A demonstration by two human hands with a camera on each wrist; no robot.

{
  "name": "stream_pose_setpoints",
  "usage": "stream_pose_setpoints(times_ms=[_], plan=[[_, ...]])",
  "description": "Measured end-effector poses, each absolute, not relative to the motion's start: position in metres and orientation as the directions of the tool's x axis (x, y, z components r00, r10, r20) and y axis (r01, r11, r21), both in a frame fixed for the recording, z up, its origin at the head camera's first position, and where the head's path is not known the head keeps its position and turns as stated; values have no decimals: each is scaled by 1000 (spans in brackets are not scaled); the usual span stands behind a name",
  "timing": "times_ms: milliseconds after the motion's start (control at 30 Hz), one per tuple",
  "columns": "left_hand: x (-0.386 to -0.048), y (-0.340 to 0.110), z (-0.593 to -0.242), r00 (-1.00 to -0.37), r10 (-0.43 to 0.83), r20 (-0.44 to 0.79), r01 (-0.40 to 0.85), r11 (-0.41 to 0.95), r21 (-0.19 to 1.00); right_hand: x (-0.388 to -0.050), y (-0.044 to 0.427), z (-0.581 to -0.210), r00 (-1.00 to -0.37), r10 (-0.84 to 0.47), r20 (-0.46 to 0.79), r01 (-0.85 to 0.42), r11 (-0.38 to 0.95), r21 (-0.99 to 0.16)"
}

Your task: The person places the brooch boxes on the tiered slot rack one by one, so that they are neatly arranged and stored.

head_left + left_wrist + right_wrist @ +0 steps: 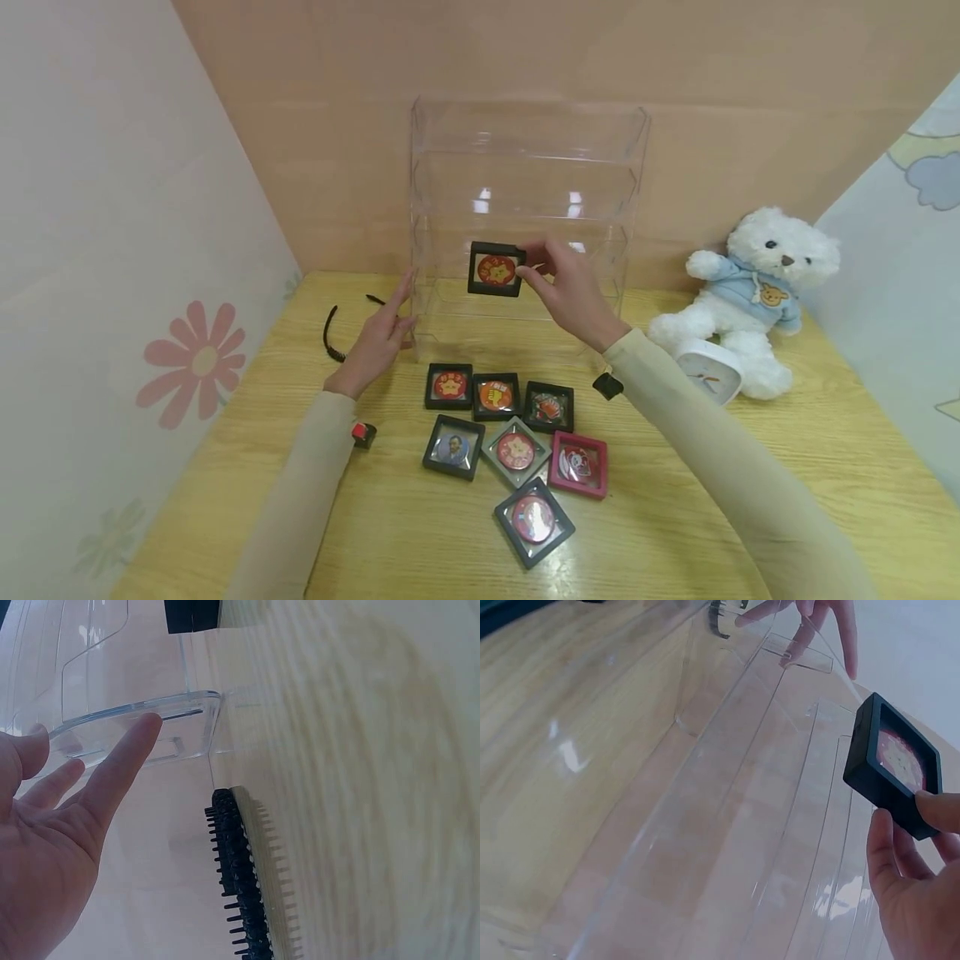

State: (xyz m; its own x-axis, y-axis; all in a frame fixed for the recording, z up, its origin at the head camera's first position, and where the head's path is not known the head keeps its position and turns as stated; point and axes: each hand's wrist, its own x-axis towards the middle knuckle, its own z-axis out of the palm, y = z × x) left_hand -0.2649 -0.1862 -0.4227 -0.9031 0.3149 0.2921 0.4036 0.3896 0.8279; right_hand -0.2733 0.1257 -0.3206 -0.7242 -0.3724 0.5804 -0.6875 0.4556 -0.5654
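My right hand (566, 287) pinches a small black display frame (495, 268) by its right edge, with a round red star badge inside. It holds the frame upright in front of the lower tiers of a clear acrylic display rack (525, 157). In the right wrist view, thumb and fingers grip one corner of the frame (892, 765). My left hand (378, 337) rests against the rack's left side with its fingers extended. The left wrist view shows a fingertip at the clear side panel (176, 712). On the table in front lie several framed badges, including a grey one (516, 452) and a pink-red one (578, 464).
A white teddy bear (765, 283) in a blue top sits at the right, with a white clock (708, 371) before it. Behind my left hand lies a black toothed headband (240, 877). Walls stand at the left, back and right of the wooden table (420, 542).
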Motion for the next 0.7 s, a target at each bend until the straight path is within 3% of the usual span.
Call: stream_pose_setpoints(times_ms=[267, 700], plan=[[-263, -186, -420, -907, 313, 281, 393, 391, 832, -292, 109, -309, -705, -372, 603, -702, 488, -520], [-260, -177, -417, -911, 306, 276, 383, 382, 841, -313, 90, -299, -747, -285, 601, -647, 519, -558]])
